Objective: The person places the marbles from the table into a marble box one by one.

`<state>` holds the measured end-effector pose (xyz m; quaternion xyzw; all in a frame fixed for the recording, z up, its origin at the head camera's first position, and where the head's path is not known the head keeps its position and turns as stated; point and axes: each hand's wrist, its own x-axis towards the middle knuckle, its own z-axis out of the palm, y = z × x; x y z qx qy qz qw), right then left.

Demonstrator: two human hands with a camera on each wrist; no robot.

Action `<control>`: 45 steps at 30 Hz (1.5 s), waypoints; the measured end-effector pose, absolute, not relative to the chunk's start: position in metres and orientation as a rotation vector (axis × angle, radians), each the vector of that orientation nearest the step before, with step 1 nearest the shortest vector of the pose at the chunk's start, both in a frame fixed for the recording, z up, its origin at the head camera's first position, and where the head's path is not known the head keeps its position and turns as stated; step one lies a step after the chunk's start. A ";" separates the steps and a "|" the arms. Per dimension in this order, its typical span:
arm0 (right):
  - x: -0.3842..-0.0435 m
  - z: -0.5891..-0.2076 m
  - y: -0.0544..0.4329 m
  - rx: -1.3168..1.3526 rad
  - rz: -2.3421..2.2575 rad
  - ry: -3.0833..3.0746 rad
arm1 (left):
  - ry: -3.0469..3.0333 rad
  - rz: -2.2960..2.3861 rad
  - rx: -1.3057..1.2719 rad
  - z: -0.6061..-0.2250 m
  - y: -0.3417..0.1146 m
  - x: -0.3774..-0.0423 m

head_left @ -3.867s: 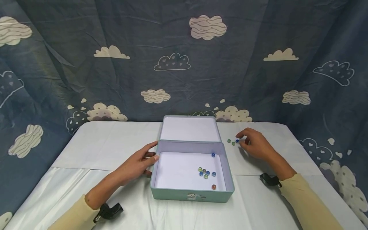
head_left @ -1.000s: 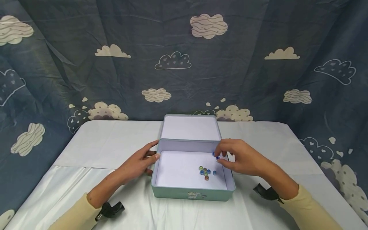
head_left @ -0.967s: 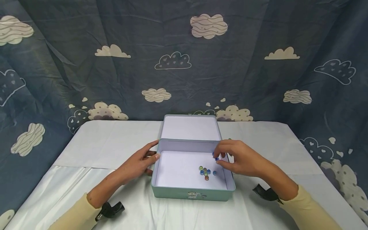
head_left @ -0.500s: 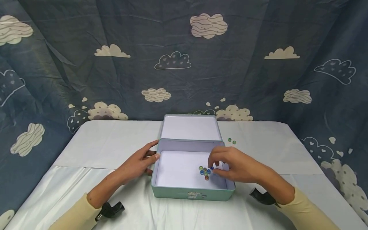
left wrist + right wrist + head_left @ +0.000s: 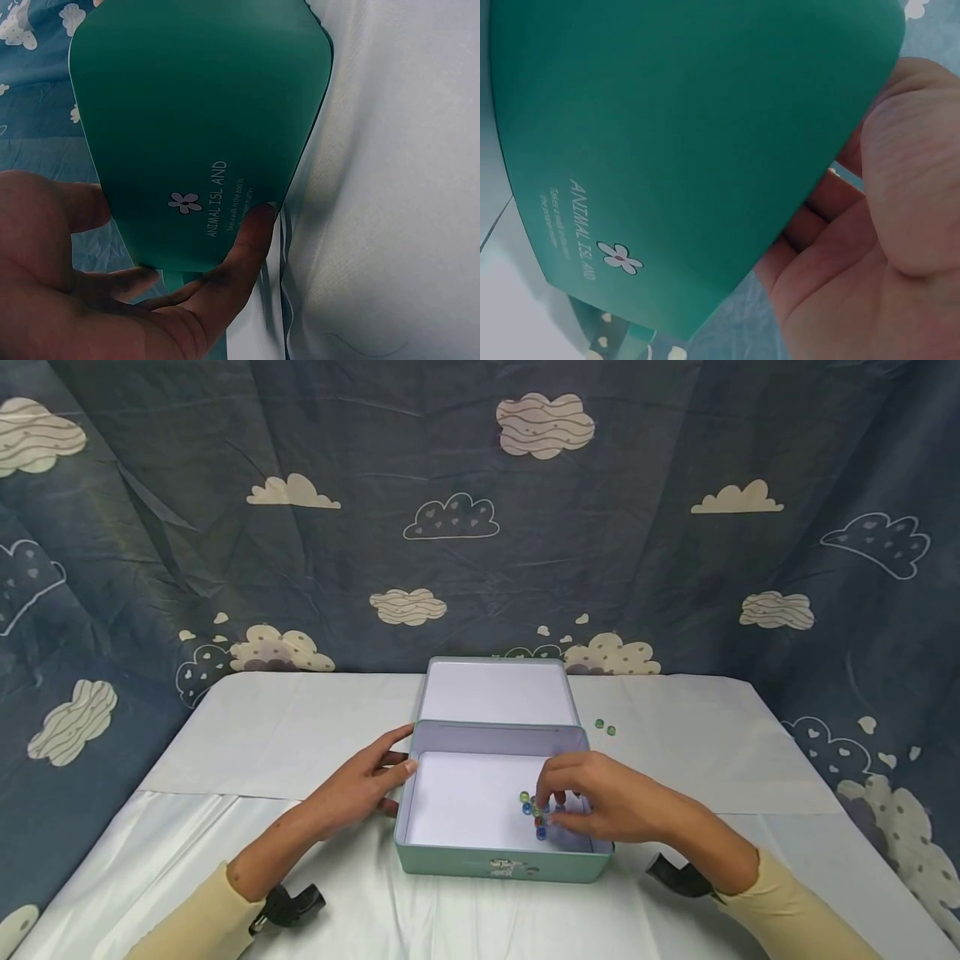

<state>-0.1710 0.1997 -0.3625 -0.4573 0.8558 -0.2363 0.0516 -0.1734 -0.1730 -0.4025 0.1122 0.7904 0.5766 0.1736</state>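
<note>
A green tin box (image 5: 450, 862) with a pale inside stands in the middle of the table in the head view. My left hand (image 5: 360, 789) rests against its left wall, fingers spread, thumb at the rim. The left wrist view shows those fingers (image 5: 240, 262) touching the side printed "ANIMAL ISLAND". Inside the box, glass marbles lie in a cluster: a green one (image 5: 524, 797), a dark blue one (image 5: 541, 833) at the near end and several others. My right hand (image 5: 611, 797) reaches over the right wall, thumb and bent fingers apart beside the cluster, partly covering it.
Two green marbles (image 5: 599, 724) lie on the white tablecloth right of the tin. Its lid (image 5: 495, 689) lies folded back behind it. A dark cloud-printed curtain (image 5: 637, 568) hangs along the table's far edge.
My right hand carried a dark blue marble from the table into the tin, moved nearer and let it go at the cluster's near end. The left hand has stayed in place.
</note>
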 end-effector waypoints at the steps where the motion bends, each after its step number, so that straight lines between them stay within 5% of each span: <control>1: -0.172 -0.362 0.200 -1.391 -0.720 2.606 | 2.241 1.636 0.316 -0.403 -0.173 -0.173; 26: -0.202 -0.356 0.237 -1.263 -0.887 2.981 | 2.247 1.640 0.323 -0.402 -0.173 -0.174; 45: -0.248 -0.393 0.287 -0.731 -0.780 3.207 | 2.254 1.634 0.312 -0.404 -0.173 -0.174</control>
